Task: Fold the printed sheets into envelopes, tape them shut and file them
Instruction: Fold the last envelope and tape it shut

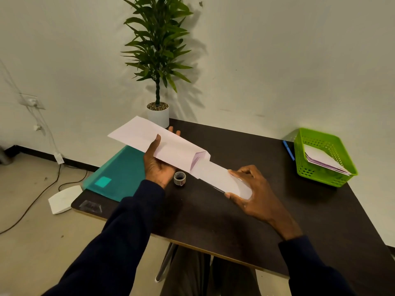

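Note:
My left hand [157,163] holds a white envelope [158,142] above the dark table [213,218], thumb on top and fingers underneath, its open mouth facing right. My right hand [250,189] grips a folded white sheet [218,174] whose far end sits at the envelope's mouth. A small roll of clear tape [179,178] stands on the table below the envelope, between my hands. A green plastic basket [320,159] at the right back of the table holds several filled envelopes [324,161].
A teal folder [119,174] lies at the table's left edge, partly overhanging. A potted plant [158,112] stands at the back against the wall. A blue pen [288,149] lies left of the basket. A white object [64,198] and cables rest on the floor at left.

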